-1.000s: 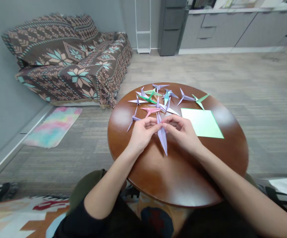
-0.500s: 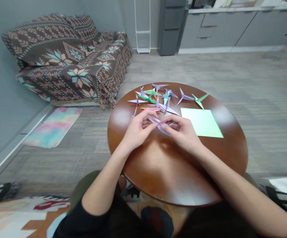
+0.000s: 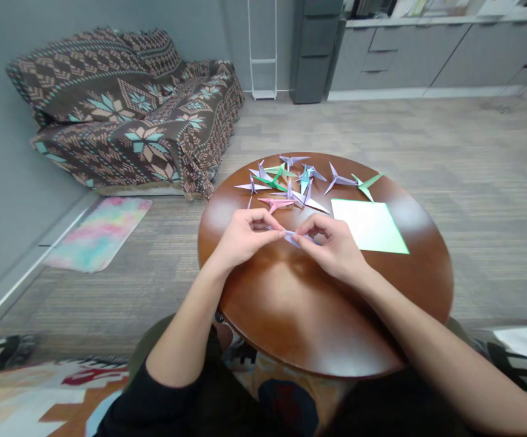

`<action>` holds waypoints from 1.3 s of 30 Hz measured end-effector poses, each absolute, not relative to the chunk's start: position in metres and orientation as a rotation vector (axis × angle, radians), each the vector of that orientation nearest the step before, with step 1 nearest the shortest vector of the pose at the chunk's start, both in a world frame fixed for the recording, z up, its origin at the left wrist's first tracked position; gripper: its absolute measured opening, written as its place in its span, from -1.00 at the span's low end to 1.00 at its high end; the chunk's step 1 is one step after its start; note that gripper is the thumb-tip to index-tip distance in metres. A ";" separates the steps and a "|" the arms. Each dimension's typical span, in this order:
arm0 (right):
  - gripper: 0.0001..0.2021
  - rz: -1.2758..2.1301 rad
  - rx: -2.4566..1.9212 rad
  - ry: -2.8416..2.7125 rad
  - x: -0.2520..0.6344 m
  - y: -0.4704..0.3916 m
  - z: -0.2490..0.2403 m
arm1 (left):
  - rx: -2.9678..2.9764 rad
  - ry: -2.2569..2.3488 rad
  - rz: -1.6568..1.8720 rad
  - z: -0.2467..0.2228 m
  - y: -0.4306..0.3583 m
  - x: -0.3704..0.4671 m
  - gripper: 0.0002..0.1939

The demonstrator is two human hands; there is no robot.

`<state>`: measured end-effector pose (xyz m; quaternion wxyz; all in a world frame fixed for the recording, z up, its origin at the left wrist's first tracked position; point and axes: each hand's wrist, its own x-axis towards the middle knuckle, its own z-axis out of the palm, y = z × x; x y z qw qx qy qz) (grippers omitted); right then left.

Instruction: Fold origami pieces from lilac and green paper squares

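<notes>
from here i see the left hand point(image 3: 246, 238) and right hand point(image 3: 333, 244) pinch purple paper point(image 3: 290, 238), long side running sideways between them.

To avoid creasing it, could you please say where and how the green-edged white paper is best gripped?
Probably pinch the green-edged white paper by its right edge, coming from the right. It lies flat on the table, so that edge would need lifting first; the right hand is beside its left side, and a green folded bird sits at its far edge.
</notes>
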<state>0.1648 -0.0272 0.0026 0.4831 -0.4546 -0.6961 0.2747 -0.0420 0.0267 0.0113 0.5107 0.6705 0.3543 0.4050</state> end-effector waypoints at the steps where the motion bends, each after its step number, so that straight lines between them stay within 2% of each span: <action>1: -0.85 0.695 -1.115 -1.658 0.164 -0.027 0.002 | 1.583 0.834 0.998 0.011 0.027 -0.041 -0.76; 4: -0.87 0.783 -1.137 -1.614 0.162 -0.026 0.000 | 1.518 0.794 1.022 0.011 0.027 -0.039 -0.66; 7: -0.92 0.757 -1.178 -1.740 0.162 -0.025 -0.001 | 1.526 0.801 0.986 0.010 0.026 -0.039 -0.68; 10: -0.80 0.730 -1.210 -1.801 0.163 -0.025 0.000 | 1.544 0.828 0.957 0.010 0.026 -0.040 -0.70; 12: -0.81 0.784 -1.237 -1.775 0.164 -0.026 0.000 | 1.547 0.857 0.967 0.012 0.027 -0.043 -0.71; 17: -0.81 0.919 -1.279 -1.635 0.164 -0.026 0.000 | 1.436 0.956 1.242 0.017 0.032 -0.050 -0.78; 22: -0.76 1.036 -1.221 -1.528 0.163 -0.025 0.000 | 1.498 0.862 0.896 0.017 0.026 -0.042 -0.73; 39: -0.77 1.028 -1.202 -1.573 0.160 -0.024 -0.004 | 1.436 0.838 1.034 0.007 0.022 -0.025 -0.68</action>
